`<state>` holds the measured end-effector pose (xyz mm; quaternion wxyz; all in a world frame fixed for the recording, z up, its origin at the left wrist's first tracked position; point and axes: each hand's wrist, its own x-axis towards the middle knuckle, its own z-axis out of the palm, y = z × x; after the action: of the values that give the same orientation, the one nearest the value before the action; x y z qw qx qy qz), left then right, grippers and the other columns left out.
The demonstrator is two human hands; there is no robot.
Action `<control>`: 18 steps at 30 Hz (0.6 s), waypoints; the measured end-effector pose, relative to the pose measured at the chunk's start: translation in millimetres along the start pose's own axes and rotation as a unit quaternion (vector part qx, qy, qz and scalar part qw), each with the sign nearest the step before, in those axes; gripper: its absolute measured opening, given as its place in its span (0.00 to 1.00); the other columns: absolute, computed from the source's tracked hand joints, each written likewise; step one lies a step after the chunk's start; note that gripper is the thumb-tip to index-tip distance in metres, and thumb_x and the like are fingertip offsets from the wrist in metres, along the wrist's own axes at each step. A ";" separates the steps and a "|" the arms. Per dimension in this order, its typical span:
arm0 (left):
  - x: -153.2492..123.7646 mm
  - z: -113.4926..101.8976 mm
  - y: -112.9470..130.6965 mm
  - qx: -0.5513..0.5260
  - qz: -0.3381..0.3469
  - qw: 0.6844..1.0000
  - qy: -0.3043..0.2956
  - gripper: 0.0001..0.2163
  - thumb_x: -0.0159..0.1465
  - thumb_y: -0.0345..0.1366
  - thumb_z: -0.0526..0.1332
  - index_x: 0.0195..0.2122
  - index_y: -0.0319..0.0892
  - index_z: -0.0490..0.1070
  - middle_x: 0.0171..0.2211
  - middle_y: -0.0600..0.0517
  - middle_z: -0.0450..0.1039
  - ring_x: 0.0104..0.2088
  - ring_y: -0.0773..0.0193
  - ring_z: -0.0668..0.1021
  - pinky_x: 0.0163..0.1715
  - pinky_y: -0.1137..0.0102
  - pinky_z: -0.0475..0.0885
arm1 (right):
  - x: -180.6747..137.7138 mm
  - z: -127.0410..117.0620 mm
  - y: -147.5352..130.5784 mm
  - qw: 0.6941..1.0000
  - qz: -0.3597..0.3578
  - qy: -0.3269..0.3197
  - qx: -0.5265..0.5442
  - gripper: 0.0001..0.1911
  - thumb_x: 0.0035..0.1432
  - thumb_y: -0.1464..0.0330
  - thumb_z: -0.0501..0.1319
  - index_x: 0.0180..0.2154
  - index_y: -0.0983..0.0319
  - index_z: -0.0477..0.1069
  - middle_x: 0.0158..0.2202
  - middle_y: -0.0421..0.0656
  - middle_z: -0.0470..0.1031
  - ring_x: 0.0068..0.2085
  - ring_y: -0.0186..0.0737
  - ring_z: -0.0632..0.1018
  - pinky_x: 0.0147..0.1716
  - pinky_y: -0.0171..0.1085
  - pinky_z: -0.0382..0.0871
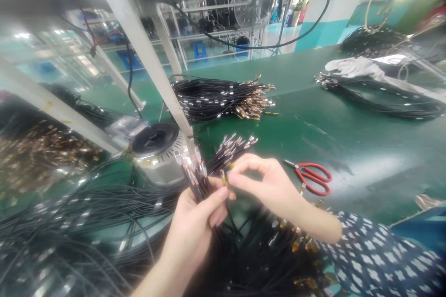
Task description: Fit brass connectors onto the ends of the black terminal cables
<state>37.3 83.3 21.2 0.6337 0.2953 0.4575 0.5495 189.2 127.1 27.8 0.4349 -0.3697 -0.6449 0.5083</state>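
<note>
My left hand [200,211] is closed around a bundle of black cables [198,181] whose silvery connector ends point up. Between its thumb and forefinger a single cable end [223,177] with a yellowish tip sticks out. My right hand [259,178] pinches at that tip, thumb and forefinger together; a small yellow piece shows at the fingertips, too small to name. Just behind the hands lies another bunch of black cables [233,148] with metal ends. Red-handled scissors [311,177] rest on the green table to the right of my right hand.
A round machine with a black top [155,144] stands left of the hands, beside a white metal post [146,51]. Coiled cables [216,97] lie farther back, with more coils [383,97] at right. Loose black cables [87,222] cover the left and front of the green table [296,88].
</note>
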 end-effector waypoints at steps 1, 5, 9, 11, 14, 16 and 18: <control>0.0 -0.6 0.0 0.002 0.001 1.000 -0.005 0.07 0.54 0.31 0.70 0.29 0.36 0.72 0.22 0.51 0.75 0.14 0.79 0.60 0.17 0.76 0.53 | 0.1 0.5 -1.2 1.000 -0.002 0.000 0.001 0.07 0.57 0.71 0.64 0.26 0.62 0.74 0.26 0.40 0.76 0.35 0.38 0.76 0.42 0.38 0.67; 0.5 -3.3 -0.1 0.009 -0.007 1.000 -0.026 0.06 0.56 0.32 0.68 0.28 0.36 0.72 0.23 0.50 0.76 0.14 0.79 0.59 0.17 0.76 0.52 | 2.2 1.9 -3.5 0.998 0.029 -0.026 0.048 0.10 0.57 0.68 0.65 0.25 0.63 0.72 0.21 0.38 0.73 0.31 0.36 0.75 0.42 0.39 0.67; 1.8 -5.5 -1.9 0.009 -0.019 0.999 -0.050 0.06 0.57 0.33 0.67 0.28 0.36 0.72 0.22 0.50 0.75 0.14 0.78 0.59 0.17 0.76 0.52 | 4.4 2.4 0.5 0.979 0.082 -0.094 0.159 0.09 0.58 0.65 0.64 0.29 0.63 0.70 0.20 0.37 0.72 0.25 0.34 0.73 0.34 0.38 0.68; 2.0 -5.3 -3.3 0.009 -0.016 0.999 -0.051 0.07 0.57 0.34 0.68 0.29 0.37 0.73 0.23 0.50 0.75 0.14 0.78 0.59 0.17 0.76 0.53 | 4.3 3.4 2.8 0.981 0.078 -0.089 0.155 0.09 0.59 0.64 0.63 0.29 0.62 0.68 0.20 0.37 0.71 0.25 0.34 0.72 0.33 0.37 0.68; 1.5 -3.5 -4.9 0.002 -0.008 1.000 -0.023 0.09 0.54 0.34 0.70 0.33 0.38 0.73 0.21 0.54 0.72 0.13 0.79 0.58 0.16 0.77 0.53 | 2.4 5.9 3.1 0.994 0.048 -0.043 0.089 0.09 0.58 0.67 0.62 0.28 0.62 0.68 0.24 0.38 0.71 0.31 0.35 0.73 0.39 0.38 0.67; 0.9 -2.7 -5.2 -0.002 -0.005 1.000 -0.006 0.10 0.51 0.32 0.72 0.31 0.38 0.73 0.17 0.59 0.67 0.13 0.80 0.57 0.16 0.77 0.53 | 1.0 7.0 0.8 0.999 0.022 -0.008 0.043 0.07 0.57 0.69 0.63 0.27 0.62 0.69 0.29 0.40 0.72 0.36 0.37 0.74 0.43 0.39 0.66; 0.4 -2.7 -5.0 0.004 0.001 1.000 0.000 0.09 0.51 0.31 0.72 0.27 0.37 0.72 0.16 0.59 0.65 0.13 0.80 0.57 0.16 0.77 0.52 | 0.7 6.7 -2.0 1.000 0.007 0.014 0.013 0.07 0.55 0.70 0.64 0.26 0.62 0.71 0.32 0.41 0.74 0.39 0.38 0.74 0.46 0.39 0.65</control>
<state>36.9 82.2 15.6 0.6316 0.2982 0.4594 0.5488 182.7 125.1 29.2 0.4455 -0.3757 -0.6290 0.5145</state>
